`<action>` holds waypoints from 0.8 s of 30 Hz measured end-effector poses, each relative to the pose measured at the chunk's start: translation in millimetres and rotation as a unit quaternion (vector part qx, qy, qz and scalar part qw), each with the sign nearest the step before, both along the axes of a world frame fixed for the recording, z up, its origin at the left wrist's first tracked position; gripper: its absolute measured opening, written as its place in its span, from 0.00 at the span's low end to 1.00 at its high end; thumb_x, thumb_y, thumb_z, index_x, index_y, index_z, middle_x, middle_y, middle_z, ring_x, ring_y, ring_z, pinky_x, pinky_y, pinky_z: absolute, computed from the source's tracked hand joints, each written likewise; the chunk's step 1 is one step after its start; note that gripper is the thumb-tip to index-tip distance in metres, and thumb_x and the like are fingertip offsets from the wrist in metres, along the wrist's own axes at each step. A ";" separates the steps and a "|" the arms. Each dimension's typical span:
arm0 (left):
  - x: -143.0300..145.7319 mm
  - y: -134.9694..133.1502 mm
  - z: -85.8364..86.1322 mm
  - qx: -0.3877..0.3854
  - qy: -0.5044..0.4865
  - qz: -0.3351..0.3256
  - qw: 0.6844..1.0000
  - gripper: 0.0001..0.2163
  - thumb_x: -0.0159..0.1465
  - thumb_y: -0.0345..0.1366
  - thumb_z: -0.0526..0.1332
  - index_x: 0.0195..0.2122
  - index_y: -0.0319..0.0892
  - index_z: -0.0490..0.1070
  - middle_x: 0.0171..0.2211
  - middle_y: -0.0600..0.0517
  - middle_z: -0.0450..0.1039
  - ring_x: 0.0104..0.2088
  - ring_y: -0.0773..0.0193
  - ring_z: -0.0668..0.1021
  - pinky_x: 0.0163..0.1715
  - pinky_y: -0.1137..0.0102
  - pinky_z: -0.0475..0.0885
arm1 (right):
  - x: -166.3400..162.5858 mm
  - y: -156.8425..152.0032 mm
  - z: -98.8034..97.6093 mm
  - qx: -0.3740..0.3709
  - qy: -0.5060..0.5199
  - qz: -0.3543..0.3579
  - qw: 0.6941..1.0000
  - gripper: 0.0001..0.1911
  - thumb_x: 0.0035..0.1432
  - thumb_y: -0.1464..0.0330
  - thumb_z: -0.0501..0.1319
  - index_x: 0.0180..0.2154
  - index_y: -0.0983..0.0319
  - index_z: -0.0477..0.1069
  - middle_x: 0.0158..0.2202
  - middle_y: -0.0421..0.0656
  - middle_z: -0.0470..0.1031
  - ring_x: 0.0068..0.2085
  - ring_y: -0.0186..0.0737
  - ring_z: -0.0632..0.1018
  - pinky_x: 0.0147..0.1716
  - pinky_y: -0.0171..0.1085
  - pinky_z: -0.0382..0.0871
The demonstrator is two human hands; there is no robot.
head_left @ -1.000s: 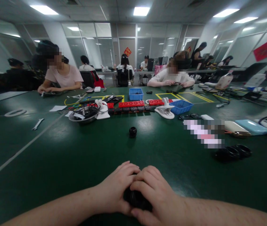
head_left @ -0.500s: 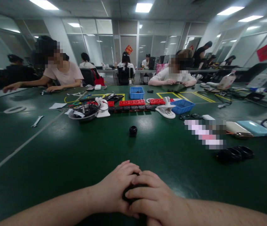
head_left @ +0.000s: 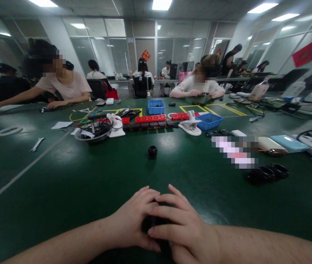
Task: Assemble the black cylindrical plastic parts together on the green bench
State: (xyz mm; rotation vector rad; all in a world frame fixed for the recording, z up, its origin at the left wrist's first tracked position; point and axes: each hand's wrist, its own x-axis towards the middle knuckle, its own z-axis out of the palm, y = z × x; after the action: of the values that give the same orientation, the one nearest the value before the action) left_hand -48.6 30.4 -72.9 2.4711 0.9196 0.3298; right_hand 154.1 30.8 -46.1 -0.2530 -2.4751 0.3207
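My left hand (head_left: 129,222) and my right hand (head_left: 184,229) meet at the near edge of the green table (head_left: 62,183), both wrapped round a small black object (head_left: 151,222) that shows only as a dark patch between the fingers. The right fingers lie over the left ones, pressed on the object. A small black cylindrical part (head_left: 152,151) stands alone on the table farther ahead.
Black rings (head_left: 267,173) lie to the right. Mid-table are a metal bowl of cables (head_left: 92,132), red power strips (head_left: 150,119), white clamps (head_left: 190,126) and blue bins (head_left: 209,121). A wrench (head_left: 36,144) lies at left. Other people sit across the table.
My right fingers have stretched further over the left hand and the black object, hiding more of it. The view has tilted slightly; the person at far left has stretched out an arm.
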 end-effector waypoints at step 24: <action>5.5 1.0 9.1 -0.024 0.019 0.007 1.000 0.28 0.46 0.45 0.67 0.49 0.48 0.65 0.49 0.50 0.65 0.50 0.52 0.66 0.56 0.52 0.49 | -14.5 2.3 -8.5 -0.113 -0.023 0.014 0.993 0.12 0.51 0.68 0.52 0.38 0.61 0.68 0.41 0.41 0.72 0.45 0.40 0.66 0.47 0.41 0.57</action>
State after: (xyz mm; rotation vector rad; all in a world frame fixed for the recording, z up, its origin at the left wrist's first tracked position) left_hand -43.2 31.4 -63.8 2.4369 0.9498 0.2632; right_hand 139.6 33.1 -54.6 -0.3233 -2.4887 0.6156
